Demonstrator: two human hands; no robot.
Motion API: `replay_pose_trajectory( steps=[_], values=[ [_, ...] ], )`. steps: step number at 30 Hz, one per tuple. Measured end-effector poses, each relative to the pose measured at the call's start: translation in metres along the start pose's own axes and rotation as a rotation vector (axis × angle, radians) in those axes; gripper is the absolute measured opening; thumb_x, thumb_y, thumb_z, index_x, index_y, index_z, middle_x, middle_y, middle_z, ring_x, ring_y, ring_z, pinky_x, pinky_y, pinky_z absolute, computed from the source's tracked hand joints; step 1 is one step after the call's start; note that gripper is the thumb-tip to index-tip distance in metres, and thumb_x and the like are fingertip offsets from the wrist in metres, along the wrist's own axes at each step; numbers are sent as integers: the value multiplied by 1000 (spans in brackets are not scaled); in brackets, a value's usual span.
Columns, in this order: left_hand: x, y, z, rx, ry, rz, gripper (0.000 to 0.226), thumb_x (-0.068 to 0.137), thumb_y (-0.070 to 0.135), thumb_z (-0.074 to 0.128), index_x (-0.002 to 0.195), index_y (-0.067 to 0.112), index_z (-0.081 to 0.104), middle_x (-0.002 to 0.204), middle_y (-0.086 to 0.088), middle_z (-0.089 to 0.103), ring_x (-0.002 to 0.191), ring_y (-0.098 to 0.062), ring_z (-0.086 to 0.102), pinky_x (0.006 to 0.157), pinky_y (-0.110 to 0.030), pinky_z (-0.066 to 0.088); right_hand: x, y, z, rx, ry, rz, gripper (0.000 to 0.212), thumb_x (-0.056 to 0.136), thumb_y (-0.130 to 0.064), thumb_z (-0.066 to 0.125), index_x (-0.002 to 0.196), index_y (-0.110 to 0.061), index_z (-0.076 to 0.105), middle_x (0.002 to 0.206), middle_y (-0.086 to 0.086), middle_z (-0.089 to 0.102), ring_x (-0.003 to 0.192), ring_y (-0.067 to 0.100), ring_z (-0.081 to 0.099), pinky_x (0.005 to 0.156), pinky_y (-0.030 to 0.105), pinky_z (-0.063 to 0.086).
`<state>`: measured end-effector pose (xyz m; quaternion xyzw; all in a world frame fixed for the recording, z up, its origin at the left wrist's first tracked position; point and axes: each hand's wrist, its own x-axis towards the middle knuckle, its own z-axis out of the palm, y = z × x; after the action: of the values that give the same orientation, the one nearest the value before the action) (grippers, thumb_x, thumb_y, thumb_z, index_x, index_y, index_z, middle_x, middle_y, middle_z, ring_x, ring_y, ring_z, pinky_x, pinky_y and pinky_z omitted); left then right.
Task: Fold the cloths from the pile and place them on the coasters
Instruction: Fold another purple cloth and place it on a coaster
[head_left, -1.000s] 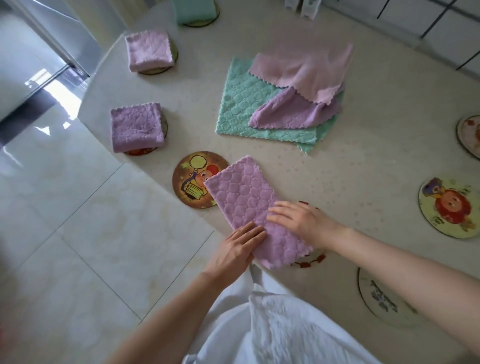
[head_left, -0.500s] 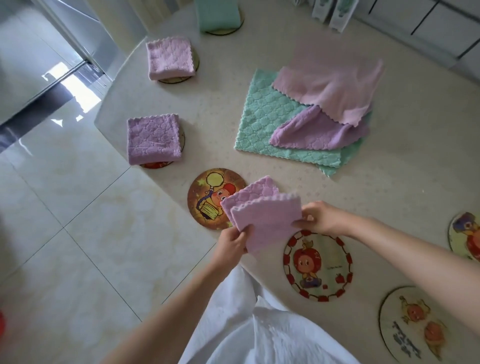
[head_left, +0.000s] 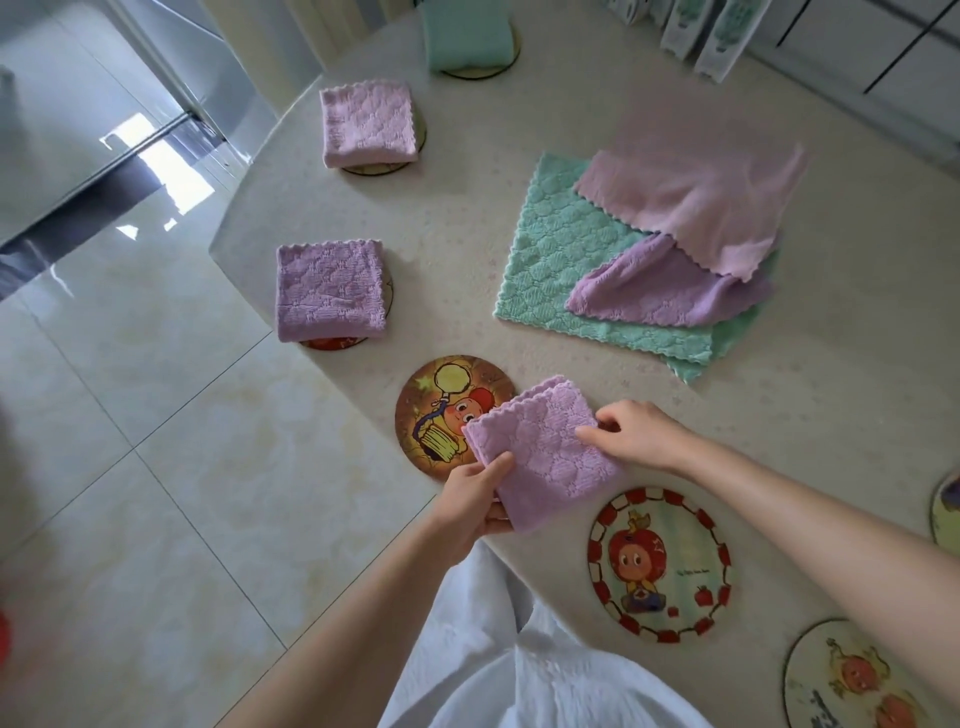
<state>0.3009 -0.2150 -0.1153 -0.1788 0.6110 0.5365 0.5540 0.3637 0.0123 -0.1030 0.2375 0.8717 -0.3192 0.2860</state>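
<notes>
A folded purple cloth (head_left: 540, 452) lies at the table's near edge, its far corner overlapping an orange cartoon coaster (head_left: 441, 410). My left hand (head_left: 475, 493) grips its near left corner with thumb on top. My right hand (head_left: 631, 434) pinches its right edge. The pile (head_left: 644, 254) in the middle of the table holds a green cloth, a purple cloth and a pink cloth on top. Folded cloths sit on coasters at the left: purple (head_left: 330, 288), pink (head_left: 368, 123), green (head_left: 465, 34).
A red-rimmed coaster (head_left: 660, 564) lies bare near my right forearm, with more coasters at the right edge (head_left: 943, 509) and lower right (head_left: 852, 680). Boxes (head_left: 701, 31) stand at the table's back. The table edge (head_left: 249, 218) drops to a tiled floor on the left.
The cloth has been folded in half from a long strip into a square. Both hands now hold it lower on the table, beside the orange coaster.
</notes>
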Motion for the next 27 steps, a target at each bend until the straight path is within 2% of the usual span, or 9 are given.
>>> replay_pose_trajectory(
  steps=[5,7,10,12,16,19,22,25,27],
  values=[
    [0,15,-3,225,244,303,21,90,24,62,101,7,68,86,-11,73,71,-22,73,61,-39,61,7,-11,0,201,116,7,20,87,-39,56,94,-19,57,85,-1,61,81,16,59,72,32,46],
    [4,21,-9,301,351,386,13,89,22,63,93,10,67,81,-12,72,65,-22,71,58,-39,60,10,-14,0,209,135,12,15,88,-33,55,98,-21,56,92,1,62,87,19,60,76,35,48],
    [8,29,-15,422,441,454,7,87,18,63,84,11,65,74,-11,70,53,-20,69,51,-40,59,13,-17,1,207,171,36,11,91,-31,52,96,-22,55,93,0,62,86,19,59,77,37,49],
    [9,31,-17,502,465,470,10,88,19,64,81,12,65,73,-9,70,49,-16,68,47,-34,58,14,-21,2,202,187,51,8,93,-31,49,96,-24,53,90,-3,60,81,16,58,70,33,48],
    [16,29,-25,646,554,494,22,85,35,64,68,21,61,60,4,67,51,-12,66,55,-37,58,18,-25,5,123,195,83,13,95,-31,46,101,-21,51,91,-1,59,78,18,57,68,35,48],
    [14,26,-22,842,642,521,17,87,39,59,85,22,58,83,5,66,71,-18,64,65,-39,56,21,-27,7,57,211,111,18,95,-35,46,104,-20,50,94,2,61,81,20,58,72,38,53],
    [13,19,-16,1253,704,822,32,84,23,63,115,20,54,113,-3,57,98,-26,53,80,-39,49,13,-31,11,-15,317,99,18,96,-37,42,104,-20,45,92,-2,61,73,19,58,57,31,48],
    [14,6,-10,1469,391,1173,49,84,21,64,131,21,50,136,-3,50,127,-26,44,106,-44,39,-4,-31,27,-30,507,19,20,95,-36,40,107,-20,40,103,0,50,81,20,53,57,32,46],
    [13,-7,-9,1586,228,1245,48,92,32,57,137,22,45,148,-2,40,140,-26,30,116,-46,24,-17,-30,43,-4,550,-40,26,92,-35,46,111,-19,40,109,4,47,88,22,52,67,35,50]
  ],
)
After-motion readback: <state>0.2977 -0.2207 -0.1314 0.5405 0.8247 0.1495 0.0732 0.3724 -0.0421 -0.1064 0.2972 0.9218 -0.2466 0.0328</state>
